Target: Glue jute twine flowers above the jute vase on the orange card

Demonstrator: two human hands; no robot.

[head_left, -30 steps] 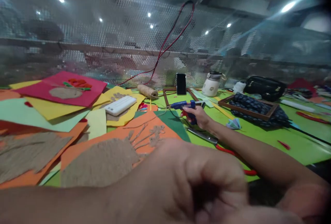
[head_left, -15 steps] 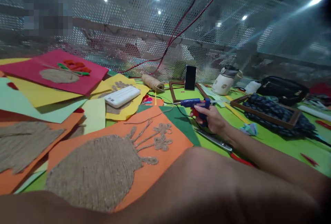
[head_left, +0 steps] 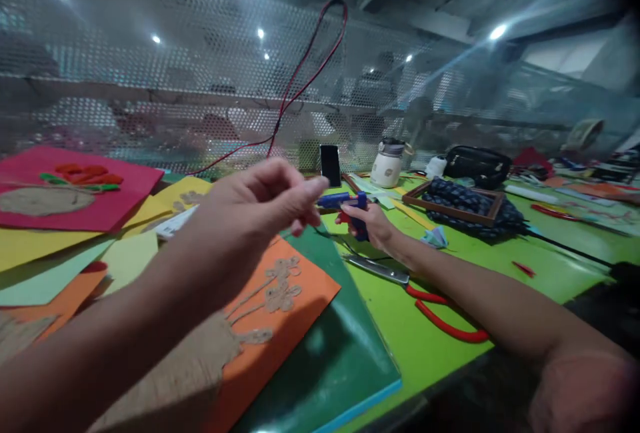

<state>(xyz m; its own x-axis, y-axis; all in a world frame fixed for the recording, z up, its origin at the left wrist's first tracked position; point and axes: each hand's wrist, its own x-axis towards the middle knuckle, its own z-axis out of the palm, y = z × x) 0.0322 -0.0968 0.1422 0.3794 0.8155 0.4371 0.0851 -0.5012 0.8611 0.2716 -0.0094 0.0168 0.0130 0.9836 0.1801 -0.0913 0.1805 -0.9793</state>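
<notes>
My right hand (head_left: 373, 223) is wrapped round the handle of a blue glue gun (head_left: 357, 203), its nozzle pointing left. My left hand (head_left: 255, 203) is raised over the orange paper (head_left: 300, 306), thumb and fingers pinched together; whatever they hold, if anything, I cannot make out. On that paper is a twine-covered vase shape (head_left: 185, 366) with twine flowers (head_left: 281, 294), partly hidden by my left forearm. The orange sheet lies on a green folder (head_left: 340, 346). Below my right wrist lie scissors (head_left: 385, 271) with red handles.
A phone (head_left: 330, 165) stands upright near the perforated metal screen (head_left: 200, 113). Beside it is a white bottle (head_left: 387, 165). A brown frame (head_left: 493, 208) rests on dark patterned cloth (head_left: 455, 196) at right. Coloured papers, including a red sheet (head_left: 133, 196), are piled at left.
My left hand has come up into view over the orange paper, fingers pinched. The view has swung right, and more of the green folder and scissors shows. My right hand still holds the glue gun.
</notes>
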